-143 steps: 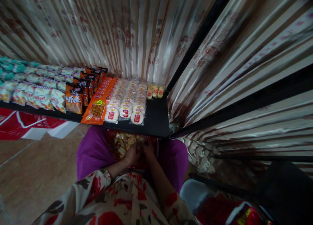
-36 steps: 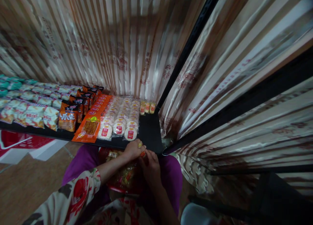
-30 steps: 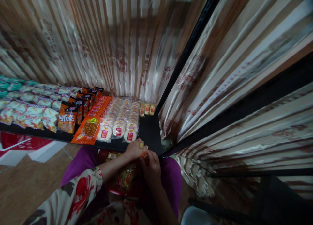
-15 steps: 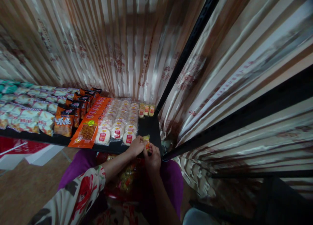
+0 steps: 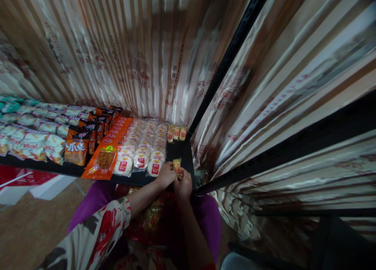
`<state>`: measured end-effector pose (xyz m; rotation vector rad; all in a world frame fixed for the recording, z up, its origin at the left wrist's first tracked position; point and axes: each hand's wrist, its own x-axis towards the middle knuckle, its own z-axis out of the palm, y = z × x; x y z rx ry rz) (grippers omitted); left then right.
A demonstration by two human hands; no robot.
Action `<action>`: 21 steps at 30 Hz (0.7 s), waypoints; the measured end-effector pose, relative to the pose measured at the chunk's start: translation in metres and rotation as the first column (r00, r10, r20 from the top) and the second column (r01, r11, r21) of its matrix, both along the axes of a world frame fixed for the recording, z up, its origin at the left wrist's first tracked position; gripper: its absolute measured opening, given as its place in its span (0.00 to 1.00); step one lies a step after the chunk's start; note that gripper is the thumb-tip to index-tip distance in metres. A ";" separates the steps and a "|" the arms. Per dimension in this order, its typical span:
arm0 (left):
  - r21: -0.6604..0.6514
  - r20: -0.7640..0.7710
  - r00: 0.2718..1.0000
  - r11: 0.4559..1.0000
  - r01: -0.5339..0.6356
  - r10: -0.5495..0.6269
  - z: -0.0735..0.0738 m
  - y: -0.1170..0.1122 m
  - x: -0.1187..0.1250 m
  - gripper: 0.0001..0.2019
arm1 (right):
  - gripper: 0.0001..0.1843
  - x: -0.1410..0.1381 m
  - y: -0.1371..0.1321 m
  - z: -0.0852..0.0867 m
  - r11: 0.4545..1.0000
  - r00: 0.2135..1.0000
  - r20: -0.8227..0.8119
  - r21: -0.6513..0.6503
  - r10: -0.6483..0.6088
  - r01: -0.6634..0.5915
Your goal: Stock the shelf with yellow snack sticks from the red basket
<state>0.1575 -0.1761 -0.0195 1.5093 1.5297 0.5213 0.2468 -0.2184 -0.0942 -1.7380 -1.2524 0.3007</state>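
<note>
"Logging the change first: where are the hands now?"

"Up from the lap, at the shelf end. Left hand [image 5: 166, 174]: fingers bent nearly closed, pinching the left side of a small yellow packet with a reddish label [image 5: 176, 165]. Packet: over the bare front part of the long black shelf [image 5: 180, 150], top end now clear of the fingers. Right hand [image 5: 183, 187]: fingers curled in, nipping the packet's lower right. Packet touching shelf? Cannot tell."

"Meaning for the work?"

"Handling has shifted, I judge, from the red-and-clear plastic bag of golden packets [image 5: 152, 215] to the shelf."

"Surroundings, left to right?"

"Shiny teal packets [image 5: 10, 103]; white printed packets in rows [image 5: 33, 144]; orange-and-black crinkled packets [image 5: 76, 146]; flat bright-orange pouches [image 5: 106, 148]; round white crackers in clear wrap [image 5: 141, 158]; three small yellow packets [image 5: 176, 133] side by side at the back."

"Obstructions?"

"Nearest cracker column just beside the left hand; could be nudged. Upright black metal post [image 5: 232, 50] at the back right corner, slanting black bar [image 5: 249, 164] from the front one. Light dim; fingertips hide the packet's lower end."
</note>
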 end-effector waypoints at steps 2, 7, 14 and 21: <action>0.012 0.037 0.999 1.000 -0.028 0.028 -0.001 0.002 0.003 0.11 | 0.14 0.001 0.006 -0.001 1.000 1.000 -0.011 0.011 -0.013 0.013; 0.045 0.058 0.998 0.999 -0.031 0.028 -0.008 0.010 0.010 0.13 | 0.15 0.003 0.021 -0.001 1.000 0.999 -0.030 0.005 -0.026 0.026; 0.087 -0.020 1.000 0.996 0.007 -0.006 -0.002 0.025 0.018 0.13 | 0.16 0.003 0.040 0.000 0.996 0.996 -0.035 0.000 -0.086 0.086; 0.076 0.025 1.000 0.997 0.017 -0.019 0.001 0.040 0.023 0.15 | 0.15 0.005 0.062 0.001 0.992 0.992 -0.010 0.023 -0.127 0.127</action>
